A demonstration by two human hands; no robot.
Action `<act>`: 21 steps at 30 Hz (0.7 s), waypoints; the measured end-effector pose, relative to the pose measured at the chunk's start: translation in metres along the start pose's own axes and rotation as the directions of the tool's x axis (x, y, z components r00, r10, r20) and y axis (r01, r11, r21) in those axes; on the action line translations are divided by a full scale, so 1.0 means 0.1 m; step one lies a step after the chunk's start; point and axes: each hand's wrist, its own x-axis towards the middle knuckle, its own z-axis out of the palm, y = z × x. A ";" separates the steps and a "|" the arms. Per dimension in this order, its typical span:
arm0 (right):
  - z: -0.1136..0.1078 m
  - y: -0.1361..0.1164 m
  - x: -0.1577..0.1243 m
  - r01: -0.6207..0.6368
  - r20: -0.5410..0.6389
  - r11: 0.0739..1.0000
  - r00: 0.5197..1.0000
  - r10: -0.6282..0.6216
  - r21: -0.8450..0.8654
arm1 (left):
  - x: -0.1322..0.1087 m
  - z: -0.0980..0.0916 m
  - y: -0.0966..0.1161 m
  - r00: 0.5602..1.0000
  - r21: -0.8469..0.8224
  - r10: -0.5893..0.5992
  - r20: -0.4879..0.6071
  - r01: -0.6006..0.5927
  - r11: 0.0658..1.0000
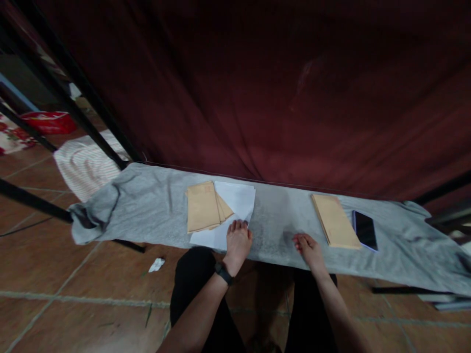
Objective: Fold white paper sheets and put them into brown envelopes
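My left hand (pixel 238 242) rests on the near right corner of a stack of white paper sheets (pixel 235 201), fingers curled down onto the paper's edge. Several brown envelopes (pixel 203 207) lie on top of the white sheets, just left of that hand. My right hand (pixel 308 248) lies on the grey cloth (pixel 154 206) covering the narrow table, fingers bent and holding nothing that I can see. A second pile of brown envelopes (pixel 335 221) sits right of my right hand, a short gap away. A black wristband is on my left wrist.
A dark phone (pixel 364 230) lies beside the right envelope pile. A dark red curtain (pixel 257 88) hangs behind the table. Black metal bars (pixel 73 88) cross at left, with a striped cloth (pixel 83 164) and a red bag (pixel 47 121) on the tiled floor.
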 end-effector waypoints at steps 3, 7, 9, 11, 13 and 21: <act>0.24 -0.10 -0.03 0.007 0.065 1.000 0.998 -0.005 -0.030 | 0.00 -0.05 0.00 1.000 -0.046 -0.022 -0.013 0.021 0.999; 0.43 -0.20 -0.05 0.012 0.112 0.998 0.994 -0.005 -0.056 | 0.00 -0.09 0.02 0.998 -0.087 -0.060 -0.015 0.059 0.994; 0.51 -0.23 -0.05 0.006 0.122 0.999 0.993 0.000 -0.051 | 0.01 -0.11 0.02 0.997 -0.141 -0.075 -0.020 0.072 0.987; 0.60 -0.25 -0.05 0.000 0.133 0.999 0.991 0.005 -0.036 | 0.04 -0.11 0.01 0.994 -0.235 -0.110 -0.005 0.106 0.966; 0.70 -0.28 -0.04 -0.001 0.145 1.000 0.989 0.004 -0.023 | 0.07 -0.11 0.00 0.988 -0.341 -0.153 0.014 0.149 0.928; 0.93 -0.44 -0.05 -0.081 0.180 0.991 0.982 0.060 0.109 | -0.07 0.00 0.25 0.984 -0.492 0.168 -0.058 -0.175 0.853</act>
